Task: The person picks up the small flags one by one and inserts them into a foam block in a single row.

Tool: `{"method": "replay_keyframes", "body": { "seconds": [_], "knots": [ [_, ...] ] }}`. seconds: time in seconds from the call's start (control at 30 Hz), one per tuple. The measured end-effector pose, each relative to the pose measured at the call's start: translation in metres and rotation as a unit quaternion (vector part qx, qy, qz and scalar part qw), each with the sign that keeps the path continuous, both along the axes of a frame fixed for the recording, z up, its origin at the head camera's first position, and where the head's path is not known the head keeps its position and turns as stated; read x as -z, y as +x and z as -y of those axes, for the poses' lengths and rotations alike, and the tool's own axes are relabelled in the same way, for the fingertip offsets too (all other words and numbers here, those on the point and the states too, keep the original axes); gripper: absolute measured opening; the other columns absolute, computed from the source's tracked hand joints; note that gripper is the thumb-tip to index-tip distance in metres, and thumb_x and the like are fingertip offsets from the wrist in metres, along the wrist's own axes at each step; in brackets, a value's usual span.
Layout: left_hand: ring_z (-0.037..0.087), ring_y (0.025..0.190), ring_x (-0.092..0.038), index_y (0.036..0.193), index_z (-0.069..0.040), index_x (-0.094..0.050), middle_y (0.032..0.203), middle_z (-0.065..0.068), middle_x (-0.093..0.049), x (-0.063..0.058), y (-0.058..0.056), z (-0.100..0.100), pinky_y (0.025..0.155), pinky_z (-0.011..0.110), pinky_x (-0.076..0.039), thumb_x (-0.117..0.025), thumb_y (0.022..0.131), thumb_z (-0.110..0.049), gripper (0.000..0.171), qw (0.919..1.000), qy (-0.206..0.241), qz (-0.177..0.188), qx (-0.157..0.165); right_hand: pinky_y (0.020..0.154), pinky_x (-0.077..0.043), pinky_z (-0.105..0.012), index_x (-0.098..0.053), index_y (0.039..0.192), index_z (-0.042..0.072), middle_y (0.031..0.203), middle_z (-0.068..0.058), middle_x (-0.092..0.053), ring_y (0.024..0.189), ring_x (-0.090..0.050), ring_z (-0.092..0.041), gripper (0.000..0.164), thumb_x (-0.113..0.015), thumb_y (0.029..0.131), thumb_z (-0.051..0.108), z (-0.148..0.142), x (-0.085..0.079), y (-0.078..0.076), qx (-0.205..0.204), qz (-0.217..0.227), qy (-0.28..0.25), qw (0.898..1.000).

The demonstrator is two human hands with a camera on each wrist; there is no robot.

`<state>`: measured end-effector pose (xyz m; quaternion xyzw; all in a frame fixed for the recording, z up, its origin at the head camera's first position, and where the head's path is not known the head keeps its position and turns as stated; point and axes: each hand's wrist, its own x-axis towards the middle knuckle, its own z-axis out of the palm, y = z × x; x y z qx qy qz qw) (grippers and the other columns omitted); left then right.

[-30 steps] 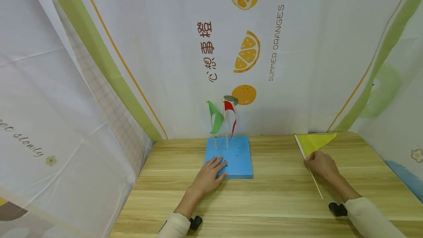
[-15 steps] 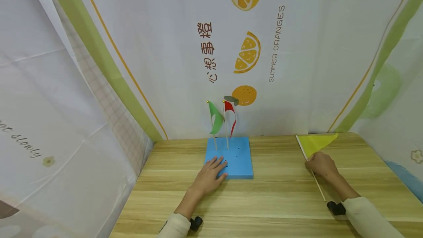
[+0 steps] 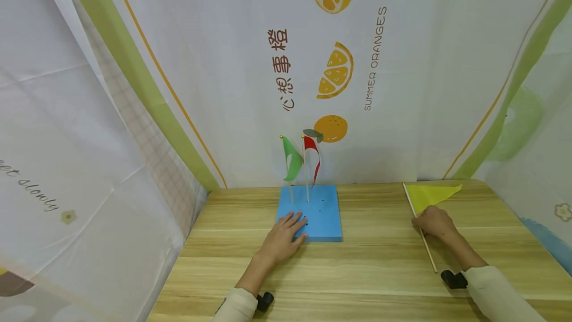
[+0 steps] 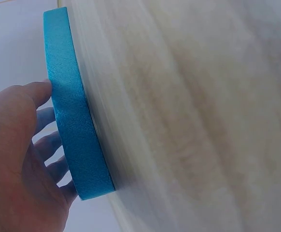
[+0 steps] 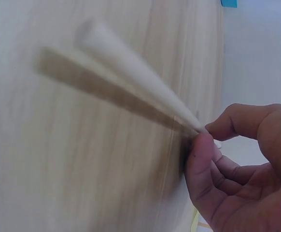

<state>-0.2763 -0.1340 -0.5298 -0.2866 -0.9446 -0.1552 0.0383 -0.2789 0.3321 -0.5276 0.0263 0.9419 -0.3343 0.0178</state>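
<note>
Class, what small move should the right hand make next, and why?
Probably carry the yellow flag toward the blue block: the right hand pinches its stick, the left hand rests on the block, and the green flag and red flag stand there near open holes.

Fingers (image 4: 49, 145) — against blue block (image 4: 74, 116)

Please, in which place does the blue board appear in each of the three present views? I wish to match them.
Head: the blue board is below and slightly right of centre, the left hand on it.
Left wrist: left of centre, its blue side running down steeply.
Right wrist: only a blue bit, probably its corner, at the top edge, right of centre.
Shared landmark: the wooden table.
</note>
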Motion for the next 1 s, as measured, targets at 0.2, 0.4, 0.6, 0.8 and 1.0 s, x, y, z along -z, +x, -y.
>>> {"method": "replay_keyframes", "body": {
  "seconds": [0.2,0.4,0.6,0.8,1.0],
  "knots": [
    [0.037,0.16,-0.035,0.16,-0.014,-0.052,0.17,0.01,-0.043,-0.001,0.001,0.0,0.13,0.059,-0.032,-0.057,0.111,-0.038,0.055,1.0,0.0,0.007,0.0,0.048,-0.057,-0.027,-0.064,0.06,0.007,0.056,-0.002,-0.064,0.049,-0.065,-0.013,0.034,-0.066,0.093,0.017,0.002,-0.003,0.001,0.006,0.016,-0.02,1.0],
    [0.038,0.159,-0.036,0.16,-0.014,-0.052,0.17,0.011,-0.043,0.0,0.0,0.001,0.129,0.06,-0.033,-0.056,0.111,-0.039,0.055,1.0,0.001,-0.002,0.005,0.05,-0.058,-0.029,-0.064,0.06,0.005,0.058,-0.003,-0.065,0.051,-0.066,-0.015,0.036,-0.064,0.094,0.015,0.006,-0.009,0.001,0.002,0.023,-0.03,0.999],
    [0.038,0.159,-0.037,0.159,-0.013,-0.053,0.169,0.011,-0.044,0.001,-0.001,0.001,0.129,0.06,-0.034,-0.057,0.111,-0.039,0.054,0.9999,0.001,-0.01,0.007,0.05,-0.058,-0.029,-0.069,0.065,0.002,0.06,-0.005,-0.065,0.052,-0.067,-0.015,0.033,-0.065,0.095,0.015,0.008,-0.012,0.0,0.004,0.024,-0.029,0.999],
    [0.037,0.159,-0.037,0.159,-0.014,-0.053,0.169,0.01,-0.044,0.001,-0.002,0.001,0.129,0.059,-0.034,-0.057,0.111,-0.039,0.054,1.0,-0.003,-0.007,0.005,0.052,-0.057,-0.029,-0.068,0.065,0.005,0.06,-0.003,-0.065,0.053,-0.067,-0.015,0.034,-0.064,0.096,0.018,0.011,-0.014,0.0,-0.002,0.012,-0.025,1.0],
    [0.037,0.16,-0.036,0.16,-0.015,-0.052,0.17,0.01,-0.043,0.002,-0.001,0.001,0.13,0.059,-0.034,-0.056,0.111,-0.04,0.055,0.9999,-0.008,-0.006,0.004,0.056,-0.05,-0.031,-0.066,0.061,0.008,0.053,0.0,-0.062,0.053,-0.065,-0.017,0.04,-0.065,0.098,0.022,0.014,-0.017,-0.002,-0.009,-0.012,-0.008,1.0]
  ]
}}
